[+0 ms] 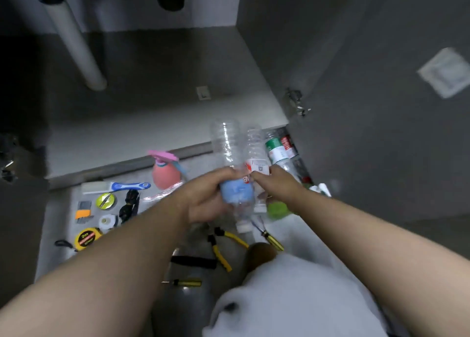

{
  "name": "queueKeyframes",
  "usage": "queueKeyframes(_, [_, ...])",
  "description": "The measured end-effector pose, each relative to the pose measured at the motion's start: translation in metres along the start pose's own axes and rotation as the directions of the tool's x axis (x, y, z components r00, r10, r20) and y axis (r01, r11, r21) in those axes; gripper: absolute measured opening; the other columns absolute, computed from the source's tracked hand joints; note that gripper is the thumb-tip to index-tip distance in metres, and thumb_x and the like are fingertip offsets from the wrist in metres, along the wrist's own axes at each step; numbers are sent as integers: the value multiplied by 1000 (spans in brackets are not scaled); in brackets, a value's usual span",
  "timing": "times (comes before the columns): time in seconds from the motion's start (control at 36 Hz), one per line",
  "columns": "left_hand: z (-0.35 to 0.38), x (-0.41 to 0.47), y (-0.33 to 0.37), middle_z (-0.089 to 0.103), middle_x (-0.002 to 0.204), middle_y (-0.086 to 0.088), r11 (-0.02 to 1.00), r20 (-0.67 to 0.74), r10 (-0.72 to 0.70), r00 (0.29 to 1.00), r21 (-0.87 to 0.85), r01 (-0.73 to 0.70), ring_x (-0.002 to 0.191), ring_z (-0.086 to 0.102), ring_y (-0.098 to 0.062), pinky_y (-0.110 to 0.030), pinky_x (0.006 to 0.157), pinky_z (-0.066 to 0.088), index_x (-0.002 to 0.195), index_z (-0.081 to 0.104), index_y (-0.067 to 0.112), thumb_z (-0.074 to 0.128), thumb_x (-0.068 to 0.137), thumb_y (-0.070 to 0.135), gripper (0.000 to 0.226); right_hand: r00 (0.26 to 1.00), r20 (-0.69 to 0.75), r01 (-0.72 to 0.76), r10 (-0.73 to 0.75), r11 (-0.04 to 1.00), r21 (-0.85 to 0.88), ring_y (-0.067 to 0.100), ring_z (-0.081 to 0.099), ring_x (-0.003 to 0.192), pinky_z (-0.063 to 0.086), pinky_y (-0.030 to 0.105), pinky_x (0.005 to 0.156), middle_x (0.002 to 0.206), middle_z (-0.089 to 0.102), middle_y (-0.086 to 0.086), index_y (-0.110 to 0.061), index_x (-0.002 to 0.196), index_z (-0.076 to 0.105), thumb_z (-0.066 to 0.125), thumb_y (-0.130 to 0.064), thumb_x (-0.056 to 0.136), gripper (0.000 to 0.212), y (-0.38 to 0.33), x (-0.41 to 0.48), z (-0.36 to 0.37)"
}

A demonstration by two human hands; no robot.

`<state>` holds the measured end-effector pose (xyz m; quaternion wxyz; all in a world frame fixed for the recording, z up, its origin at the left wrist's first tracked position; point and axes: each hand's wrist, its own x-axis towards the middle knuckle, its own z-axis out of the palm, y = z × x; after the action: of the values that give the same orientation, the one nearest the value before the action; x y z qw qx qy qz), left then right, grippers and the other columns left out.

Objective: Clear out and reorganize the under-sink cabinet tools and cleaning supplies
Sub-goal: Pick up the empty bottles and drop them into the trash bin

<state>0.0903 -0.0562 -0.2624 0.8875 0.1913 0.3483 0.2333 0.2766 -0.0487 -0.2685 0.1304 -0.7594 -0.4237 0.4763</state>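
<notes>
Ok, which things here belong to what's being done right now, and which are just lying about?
In hand: blue-labelled clear bottle, gripped by the left hand; white-labelled clear bottle, gripped by the right hand.

Lying about: pink spray bottle, yellow tape measure, yellow-handled pliers, blue-handled tool, green-labelled bottle.

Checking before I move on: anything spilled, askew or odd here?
No spill shows. The left hand grips a blue-labelled bottle and the right hand a white-labelled bottle, both caps down. A green-labelled bottle lies tipped over beside the cabinet door.
</notes>
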Motion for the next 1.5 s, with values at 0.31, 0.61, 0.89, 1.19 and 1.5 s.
queueKeyframes(0.31, [154, -54, 35, 72, 118, -9, 790, 108, 149, 983, 584, -184, 104, 71, -28, -53, 92, 55, 127, 61, 18, 67, 85, -4, 47, 981, -176, 114, -87, 981, 154, 13, 69, 67, 50, 21, 48, 106, 67, 3, -20, 116, 46, 74, -41, 79, 50, 16, -176, -141])
queueKeyframes(0.61, [276, -73, -32, 66, 113, -11, 358, 150, -37, 988, 925, -127, 83, 71, -21, -35, 67, 58, 123, 50, 24, 82, 71, 19, 61, 975, -220, -85, 28, 963, -256, 21, 66, 98, 53, 39, 89, 113, 64, 0, -29, 115, 48, 72, -59, 76, 55, 113, -339, -228])
queueKeyframes(0.89, [316, -58, -136, 71, 120, -10, 391, 225, -106, 968, 905, -167, 78, 67, -16, -30, 64, 53, 120, 66, 26, 83, 79, 41, 46, 971, -21, -233, 239, 916, -328, 23, 76, 80, 57, 31, 64, 95, 76, -1, -30, 102, 68, 90, -44, 64, 46, 215, -415, -249])
queueKeyframes(1.19, [296, -51, -151, 71, 120, -4, 365, 173, -174, 969, 926, -100, 94, 69, -19, -35, 75, 59, 114, 71, 40, 82, 76, 55, 42, 989, -16, -114, 144, 708, -697, 30, 63, 109, 52, 31, 82, 120, 65, 8, -20, 127, 56, 78, -31, 77, 55, 263, -378, -134])
queueKeyframes(1.5, [294, -40, -157, 66, 126, -10, 460, 158, -180, 971, 886, -59, 101, 74, -24, -35, 75, 60, 127, 60, 25, 86, 76, 21, 57, 995, -99, -58, -2, 795, -604, 41, 54, 114, 50, 41, 86, 128, 52, 19, -19, 130, 56, 59, -1, 84, 49, 318, -321, -59])
